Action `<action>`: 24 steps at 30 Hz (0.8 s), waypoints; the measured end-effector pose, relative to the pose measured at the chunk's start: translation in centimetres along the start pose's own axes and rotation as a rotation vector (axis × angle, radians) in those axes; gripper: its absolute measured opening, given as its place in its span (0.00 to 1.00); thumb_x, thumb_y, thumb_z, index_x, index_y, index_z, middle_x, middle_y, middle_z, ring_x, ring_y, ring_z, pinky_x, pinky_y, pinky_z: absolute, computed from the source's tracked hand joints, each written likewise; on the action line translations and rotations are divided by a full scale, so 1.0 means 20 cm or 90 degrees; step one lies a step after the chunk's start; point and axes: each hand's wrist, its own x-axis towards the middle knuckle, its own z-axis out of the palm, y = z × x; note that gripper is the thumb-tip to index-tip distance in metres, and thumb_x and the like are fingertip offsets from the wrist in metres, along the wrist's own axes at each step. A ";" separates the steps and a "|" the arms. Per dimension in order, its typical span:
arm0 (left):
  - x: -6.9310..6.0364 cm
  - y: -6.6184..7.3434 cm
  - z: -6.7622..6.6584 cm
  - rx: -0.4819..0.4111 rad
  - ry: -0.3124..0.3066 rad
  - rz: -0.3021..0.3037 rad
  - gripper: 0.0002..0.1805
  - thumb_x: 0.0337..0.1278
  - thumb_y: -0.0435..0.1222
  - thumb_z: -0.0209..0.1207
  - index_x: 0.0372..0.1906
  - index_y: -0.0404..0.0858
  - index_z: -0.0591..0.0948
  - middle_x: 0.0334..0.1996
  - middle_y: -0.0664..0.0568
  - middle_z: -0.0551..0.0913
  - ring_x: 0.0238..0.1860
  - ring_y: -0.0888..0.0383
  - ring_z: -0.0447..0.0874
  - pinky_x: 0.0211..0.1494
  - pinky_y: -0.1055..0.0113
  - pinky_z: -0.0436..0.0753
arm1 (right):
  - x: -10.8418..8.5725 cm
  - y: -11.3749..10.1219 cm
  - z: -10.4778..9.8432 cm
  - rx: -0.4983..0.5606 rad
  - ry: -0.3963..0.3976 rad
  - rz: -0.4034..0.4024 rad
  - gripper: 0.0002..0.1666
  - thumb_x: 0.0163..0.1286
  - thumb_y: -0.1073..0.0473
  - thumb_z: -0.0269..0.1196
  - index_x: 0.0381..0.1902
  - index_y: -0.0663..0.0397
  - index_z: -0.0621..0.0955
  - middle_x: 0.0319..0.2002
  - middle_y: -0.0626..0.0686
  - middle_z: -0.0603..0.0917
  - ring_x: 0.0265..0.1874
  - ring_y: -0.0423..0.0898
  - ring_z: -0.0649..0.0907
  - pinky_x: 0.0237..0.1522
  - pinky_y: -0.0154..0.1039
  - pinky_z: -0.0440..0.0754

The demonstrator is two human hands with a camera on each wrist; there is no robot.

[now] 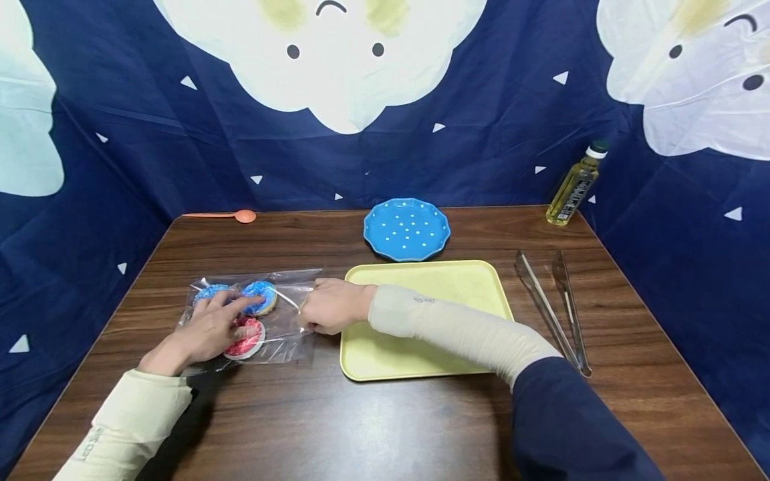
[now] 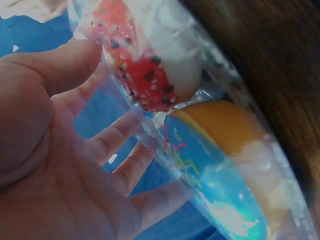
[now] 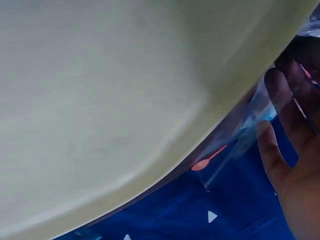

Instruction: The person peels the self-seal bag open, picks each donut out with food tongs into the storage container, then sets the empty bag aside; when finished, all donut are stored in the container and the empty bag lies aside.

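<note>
A clear plastic bag (image 1: 283, 347) lies on the left half of the table. Inside are a red-topped doughnut (image 1: 249, 341) and two blue-topped ones; the left wrist view shows sprinkles on the red doughnut (image 2: 145, 75) and the blue doughnut (image 2: 205, 170). My left hand (image 1: 207, 327) rests on the bag over the doughnuts, its fingers spread and fairly straight. At the bag's right end, my right hand (image 1: 333, 307) pinches the plastic edge with curled fingers. Its thumb and index finger are mostly hidden in the right wrist view.
A yellow tray (image 1: 385, 364) lies under my right forearm. Behind it stands a blue dotted plate (image 1: 406, 230). Metal tongs (image 1: 559, 327) lie to the right, an oil bottle (image 1: 574, 190) stands at the back right corner, and an orange spoon (image 1: 243, 216) lies at the back left.
</note>
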 end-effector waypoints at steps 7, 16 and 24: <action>-0.01 -0.01 0.00 -0.015 -0.018 -0.003 0.30 0.63 0.35 0.65 0.69 0.38 0.72 0.65 0.23 0.60 0.58 0.22 0.58 0.55 0.25 0.58 | -0.04 0.02 0.02 0.024 0.015 -0.012 0.09 0.67 0.58 0.64 0.27 0.36 0.81 0.29 0.34 0.82 0.34 0.34 0.80 0.52 0.40 0.71; 0.00 0.00 0.00 -0.009 -0.011 -0.001 0.30 0.63 0.36 0.65 0.69 0.39 0.72 0.64 0.24 0.61 0.57 0.22 0.58 0.55 0.26 0.59 | 0.00 -0.08 -0.01 0.020 0.002 -0.029 0.13 0.67 0.60 0.62 0.47 0.38 0.84 0.48 0.36 0.84 0.51 0.36 0.79 0.55 0.44 0.72; 0.00 0.00 -0.01 -0.004 -0.013 0.000 0.30 0.64 0.36 0.64 0.69 0.39 0.72 0.65 0.23 0.61 0.57 0.22 0.59 0.55 0.26 0.60 | 0.02 -0.14 -0.04 -0.011 -0.004 -0.050 0.08 0.68 0.61 0.60 0.31 0.39 0.80 0.35 0.35 0.82 0.35 0.34 0.80 0.46 0.37 0.69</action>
